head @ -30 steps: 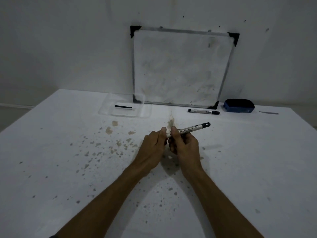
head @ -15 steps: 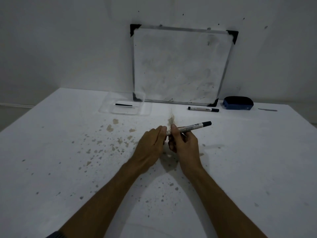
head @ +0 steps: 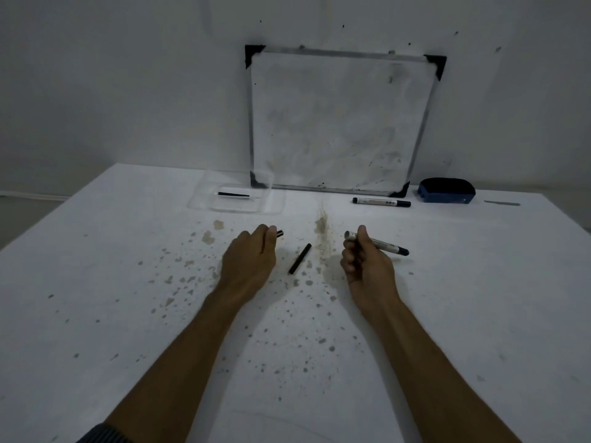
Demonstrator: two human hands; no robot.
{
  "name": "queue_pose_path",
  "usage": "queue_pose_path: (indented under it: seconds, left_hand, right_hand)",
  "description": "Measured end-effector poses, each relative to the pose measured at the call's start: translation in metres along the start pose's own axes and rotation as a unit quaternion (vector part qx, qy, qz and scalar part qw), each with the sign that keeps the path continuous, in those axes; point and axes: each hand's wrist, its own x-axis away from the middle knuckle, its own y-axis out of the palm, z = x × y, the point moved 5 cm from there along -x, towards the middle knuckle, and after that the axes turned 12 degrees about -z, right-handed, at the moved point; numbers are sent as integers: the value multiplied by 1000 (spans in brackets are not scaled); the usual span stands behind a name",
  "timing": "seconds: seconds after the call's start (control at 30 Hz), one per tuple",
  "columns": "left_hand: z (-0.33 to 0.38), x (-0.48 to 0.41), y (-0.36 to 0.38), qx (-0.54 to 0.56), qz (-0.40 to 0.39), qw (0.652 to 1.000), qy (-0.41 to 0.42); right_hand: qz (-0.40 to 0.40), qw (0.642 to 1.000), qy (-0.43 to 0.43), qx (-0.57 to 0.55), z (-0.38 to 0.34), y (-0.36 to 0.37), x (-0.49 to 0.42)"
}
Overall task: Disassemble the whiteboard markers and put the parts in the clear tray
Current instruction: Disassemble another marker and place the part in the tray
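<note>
My right hand [head: 364, 262] grips a white marker barrel [head: 383, 245] whose open end points left and whose black tip end points right. In my left hand [head: 251, 257] is a small dark end piece [head: 279, 233], pinched at the fingertips. A black ink stick [head: 300, 259] lies loose on the table between my hands, touching neither. The clear tray [head: 275, 199] sits at the back left of centre and holds a thin black stick [head: 233, 195]. A whole marker [head: 381, 202] lies in front of the whiteboard.
A whiteboard [head: 339, 119] leans against the wall at the table's back. A blue eraser [head: 446, 190] rests to its right, with a thin grey object [head: 501, 203] further right. Brown stains dot the white table [head: 128, 314] around the middle.
My hands have pulled apart. The end piece came off the marker with my left hand, and the black ink stick now lies on the table between them.
</note>
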Motion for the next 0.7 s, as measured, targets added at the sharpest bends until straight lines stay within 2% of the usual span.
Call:
queue_pose_path:
  seconds: [0.07,0.17,0.3,0.4,0.47,0.5,0.53,0.57,0.63,0.7]
  left_hand:
    - [0,-1,0,-131,26,991,11]
    - [-1,-5,1,-162,37,986,20]
    - [-9,-5,6,-82,20,996,11]
    - [0,1,1,-27,54,998,9]
    - [13,7,0,92,62,994,15]
    - [21,8,5,200,36,979,6]
    - [28,9,11,329,3,944,-13]
    - [35,11,18,452,-30,891,-37]
    - [49,15,32,646,-91,754,-80]
    - [57,22,41,753,-158,629,-112]
  right_hand:
    - [-8,999,26,-39,6,3,-1]
    - [-20,998,35,-58,8,4,-2]
    - [-33,998,43,-42,9,5,-1]
    - [-34,999,32,3,8,6,0]
    - [-34,998,5,61,5,8,3]
    - [-32,994,-16,108,2,10,5]
    - [-29,986,-41,161,-1,14,8]
    - [-25,973,-74,217,-7,19,11]
    - [-23,937,-176,302,-23,33,20]
    - [-59,896,-282,339,-34,51,35]
